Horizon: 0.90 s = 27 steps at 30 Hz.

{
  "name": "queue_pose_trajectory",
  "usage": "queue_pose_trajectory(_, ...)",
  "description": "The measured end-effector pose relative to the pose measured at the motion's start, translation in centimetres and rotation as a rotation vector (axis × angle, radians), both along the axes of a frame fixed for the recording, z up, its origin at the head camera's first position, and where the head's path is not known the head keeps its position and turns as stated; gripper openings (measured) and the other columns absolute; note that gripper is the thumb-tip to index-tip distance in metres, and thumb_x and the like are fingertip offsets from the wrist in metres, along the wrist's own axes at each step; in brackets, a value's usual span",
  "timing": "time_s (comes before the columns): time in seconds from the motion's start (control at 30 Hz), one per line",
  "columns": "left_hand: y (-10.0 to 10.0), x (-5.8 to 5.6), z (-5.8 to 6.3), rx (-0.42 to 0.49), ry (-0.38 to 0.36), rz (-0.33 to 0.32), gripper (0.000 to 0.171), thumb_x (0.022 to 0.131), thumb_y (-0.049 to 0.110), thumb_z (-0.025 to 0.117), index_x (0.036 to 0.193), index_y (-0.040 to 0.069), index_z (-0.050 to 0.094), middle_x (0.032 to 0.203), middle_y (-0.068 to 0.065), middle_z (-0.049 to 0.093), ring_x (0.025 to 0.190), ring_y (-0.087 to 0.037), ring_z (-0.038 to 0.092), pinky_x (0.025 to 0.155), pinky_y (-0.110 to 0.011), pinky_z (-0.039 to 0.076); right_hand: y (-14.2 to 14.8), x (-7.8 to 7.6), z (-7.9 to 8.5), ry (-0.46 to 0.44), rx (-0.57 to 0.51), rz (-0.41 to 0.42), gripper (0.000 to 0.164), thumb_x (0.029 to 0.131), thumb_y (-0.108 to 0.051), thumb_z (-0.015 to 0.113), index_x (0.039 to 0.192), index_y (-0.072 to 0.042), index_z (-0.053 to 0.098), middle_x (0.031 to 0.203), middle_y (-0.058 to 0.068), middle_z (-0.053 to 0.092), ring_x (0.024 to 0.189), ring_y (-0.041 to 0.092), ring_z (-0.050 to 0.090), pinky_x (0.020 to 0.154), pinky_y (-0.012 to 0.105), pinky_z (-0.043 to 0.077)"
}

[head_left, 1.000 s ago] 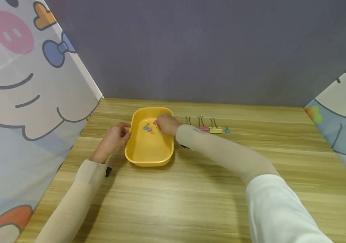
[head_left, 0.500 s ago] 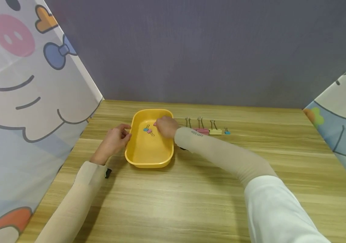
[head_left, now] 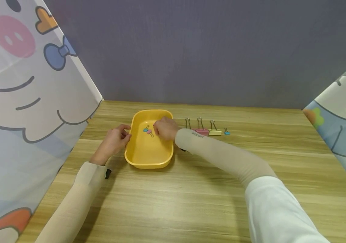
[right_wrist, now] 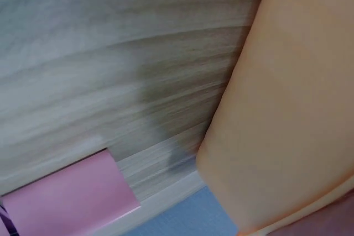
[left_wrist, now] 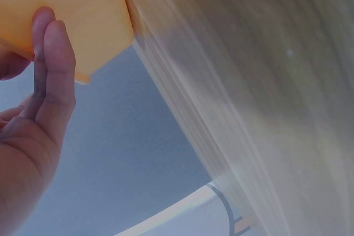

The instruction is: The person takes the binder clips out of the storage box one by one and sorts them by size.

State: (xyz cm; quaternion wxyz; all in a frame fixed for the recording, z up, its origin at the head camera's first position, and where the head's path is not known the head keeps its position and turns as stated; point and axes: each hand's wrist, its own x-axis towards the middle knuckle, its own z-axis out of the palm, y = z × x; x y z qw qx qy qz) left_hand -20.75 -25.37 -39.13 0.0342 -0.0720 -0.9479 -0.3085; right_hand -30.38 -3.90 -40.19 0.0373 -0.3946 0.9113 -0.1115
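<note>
A yellow tray (head_left: 148, 157) stands on the wooden table, and my right hand (head_left: 166, 129) reaches over its right rim. The curled fingers of that hand pinch a small pink binder clip, which they hide almost wholly. Beside them on the tray floor lie a small blue binder clip (head_left: 145, 130) and another small pink binder clip (head_left: 149, 131), close together. My left hand (head_left: 113, 140) touches the tray's outer left wall. In the left wrist view its fingers (left_wrist: 58, 53) lie fairly straight against the yellow wall. The right wrist view shows the tray's outside, not the fingertips.
Right of the tray, larger pink binder clips (head_left: 202, 132) and a yellow one (head_left: 215, 132) stand in a row, ending with a small blue clip (head_left: 227, 133). My right sleeve (head_left: 191, 136) partly covers the row's left end. A grey wall (head_left: 203, 50) rises behind the table.
My right hand has shifted slightly left and nearer inside the tray, and the pink clip that showed at its fingertips is now hidden. The left hand stays at the tray.
</note>
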Motion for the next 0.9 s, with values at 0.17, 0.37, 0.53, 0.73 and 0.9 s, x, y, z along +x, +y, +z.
queue_pose_trajectory(0.17, 0.0, 0.0, 0.0, -0.003, -0.004, 0.001, 0.031, 0.092, 0.005, 0.058, 0.12, -0.008, 0.053, 0.089, -0.018, 0.063, 0.075, -0.026, 0.063, 0.061, -0.033, 0.054, 0.3, -0.1, 0.0, -0.008, -0.062, 0.053, 0.008, 0.083, -0.01, 0.072, 0.083, -0.017, 0.076, 0.087, -0.009, 0.068, 0.08, 0.012, 0.054, 0.078, 0.027, 0.043)
queue_pose_trajectory(0.37, 0.1, 0.0, 0.0, 0.001, -0.005, -0.004, 0.031, 0.093, 0.004, 0.057, 0.12, -0.009, 0.052, 0.09, -0.019, 0.063, 0.077, -0.027, 0.063, 0.062, -0.033, 0.054, 0.3, 0.1, 0.4, -0.008, -0.156, 0.146, 0.008, 0.082, -0.017, 0.076, 0.089, -0.015, 0.078, 0.089, -0.009, 0.071, 0.081, 0.011, 0.054, 0.081, 0.027, 0.038)
queue_pose_trajectory(0.53, 0.0, 0.0, 0.0, 0.006, -0.013, -0.002, 0.031, 0.093, 0.004, 0.057, 0.12, -0.008, 0.052, 0.092, -0.02, 0.062, 0.078, -0.027, 0.063, 0.063, -0.034, 0.055, 0.4, 0.5, 1.0, -0.002, -0.205, 0.187, 0.008, 0.083, -0.018, 0.074, 0.089, -0.013, 0.077, 0.083, -0.009, 0.069, 0.084, 0.014, 0.049, 0.08, 0.027, 0.038)
queue_pose_trajectory(0.73, -0.1, 0.0, -0.1, -0.003, -0.014, 0.0, 0.032, 0.093, 0.004, 0.057, 0.122, -0.008, 0.051, 0.092, -0.02, 0.062, 0.077, -0.027, 0.063, 0.063, -0.034, 0.054, 1.1, 0.7, 1.7, 0.057, -0.198, 0.217, 0.007, 0.084, -0.016, 0.073, 0.09, -0.016, 0.077, 0.083, -0.009, 0.065, 0.085, 0.014, 0.049, 0.083, 0.028, 0.037)
queue_pose_trajectory(0.9, -0.2, 0.0, -0.2, -0.001, -0.012, -0.006, 0.032, 0.092, 0.003, 0.057, 0.121, -0.009, 0.051, 0.092, -0.02, 0.062, 0.077, -0.027, 0.063, 0.063, -0.034, 0.055, 2.1, 0.8, 2.1, 0.087, -0.229, 0.225, 0.007, 0.083, -0.012, 0.073, 0.09, -0.014, 0.076, 0.087, -0.007, 0.065, 0.088, 0.015, 0.051, 0.087, 0.029, 0.037)
